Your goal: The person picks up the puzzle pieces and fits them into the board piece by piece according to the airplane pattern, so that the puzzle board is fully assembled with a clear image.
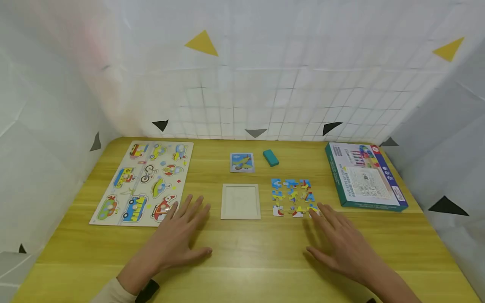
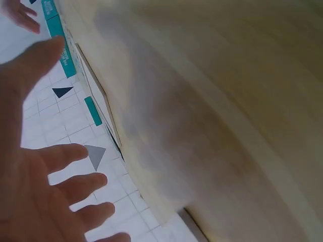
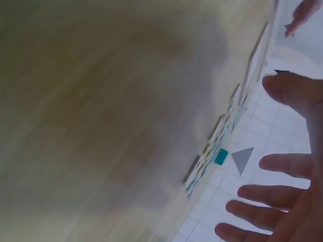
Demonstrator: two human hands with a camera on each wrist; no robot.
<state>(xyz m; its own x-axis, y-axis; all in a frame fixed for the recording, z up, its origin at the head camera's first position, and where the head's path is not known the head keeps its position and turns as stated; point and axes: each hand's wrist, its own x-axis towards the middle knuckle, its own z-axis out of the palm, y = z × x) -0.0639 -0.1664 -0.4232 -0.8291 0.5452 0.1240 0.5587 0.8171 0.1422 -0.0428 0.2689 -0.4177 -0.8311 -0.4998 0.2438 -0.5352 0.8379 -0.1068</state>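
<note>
Soft gloss across the wood-grain tabletop (image 1: 246, 256), matt pale wood on the jigsaw tray (image 1: 240, 203), creased backdrop sheeting (image 1: 261, 46)!

1 teal block (image 1: 270, 158) left of 1 box (image 1: 366, 176)

A: Identify the item nearest the right hand (image 1: 342, 249).
B: Puzzle pieces (image 1: 293, 196), quantity 9: multicoloured, separated, flat, arranged in 3 rows of 3. In the head view, the hand overlaps the near right piece; contact cannot be determined.
A: Identify the item nearest the left hand (image 1: 175, 240).
B: Vehicle board (image 1: 145, 191): pale, rectangular, flat, bearing coloured vehicles. The hand, fingers spread, obscures its near right corner.
A: Item between these?
B: Square tray (image 1: 241, 202): pale, flat, rimmed, recess exposed.
</note>
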